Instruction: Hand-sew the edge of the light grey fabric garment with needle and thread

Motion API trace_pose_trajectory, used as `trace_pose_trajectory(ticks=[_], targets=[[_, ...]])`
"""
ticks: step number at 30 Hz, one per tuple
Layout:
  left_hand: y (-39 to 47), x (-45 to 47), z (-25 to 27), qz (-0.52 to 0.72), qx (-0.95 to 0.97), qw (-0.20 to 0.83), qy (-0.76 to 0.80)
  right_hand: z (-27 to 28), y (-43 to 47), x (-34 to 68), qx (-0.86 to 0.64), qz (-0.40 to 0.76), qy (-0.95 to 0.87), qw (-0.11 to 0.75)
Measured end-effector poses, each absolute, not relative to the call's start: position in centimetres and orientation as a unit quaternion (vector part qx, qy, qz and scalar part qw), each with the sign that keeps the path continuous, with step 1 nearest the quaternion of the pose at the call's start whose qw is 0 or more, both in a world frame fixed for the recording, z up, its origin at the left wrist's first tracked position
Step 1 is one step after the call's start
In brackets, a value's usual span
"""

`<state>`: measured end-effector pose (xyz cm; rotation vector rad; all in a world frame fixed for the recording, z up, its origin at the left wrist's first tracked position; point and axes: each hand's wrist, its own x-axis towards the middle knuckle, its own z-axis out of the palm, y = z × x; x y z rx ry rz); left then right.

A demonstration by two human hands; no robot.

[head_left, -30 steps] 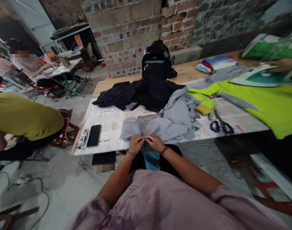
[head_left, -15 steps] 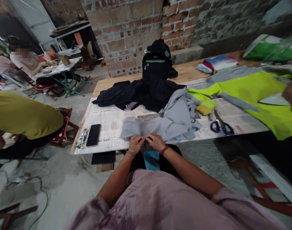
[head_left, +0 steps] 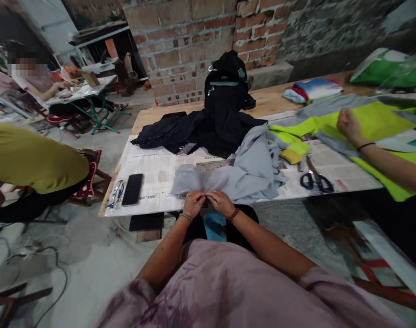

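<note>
A light grey garment [head_left: 254, 168] lies crumpled along the front of the table, its near edge reaching my hands. My left hand [head_left: 194, 203] pinches that edge with its fingertips, a green bracelet round the wrist. Right beside it, my right hand [head_left: 221, 202] is closed on the same edge, with a red bead bracelet on the wrist. The fingertips of both hands almost meet. Anything small between them, such as a needle, is too fine to make out. Behind the grey cloth lies a dark garment [head_left: 197, 130].
Scissors [head_left: 316, 176] lie right of the grey cloth. A phone [head_left: 132, 189] and glasses [head_left: 116, 195] sit at the left on newspaper [head_left: 153, 164]. A black backpack [head_left: 226, 86] stands behind. At right, another person's hand [head_left: 349, 125] is over a yellow-green garment [head_left: 375, 116]. More people sit at left.
The other person's hand and forearm at right have come further into view, over the yellow-green garment. My hands keep their pinch at the grey edge almost unmoved. The view has shifted slightly.
</note>
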<state>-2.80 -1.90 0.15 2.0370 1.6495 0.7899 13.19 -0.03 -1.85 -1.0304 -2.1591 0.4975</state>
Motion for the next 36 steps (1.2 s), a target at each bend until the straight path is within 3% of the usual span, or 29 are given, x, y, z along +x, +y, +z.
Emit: trace_pose_trajectory(ticks=[7,17,36], targets=[[-1.9,-2.8,-0.1,0.278,0.735,0.194,0.587,-1.1,0.2,13.1,-0.463,0.239,-0.787,0.329],[-1.9,-2.6,-0.1,0.279,0.727,0.19,0.598,1.5,0.0,13.6,-0.423,0.151,-0.847,0.284],[-1.8,-2.4,-1.1,0.302,0.736,0.193,0.574,0.1,-0.6,12.3,-0.469,0.315,-0.718,0.407]])
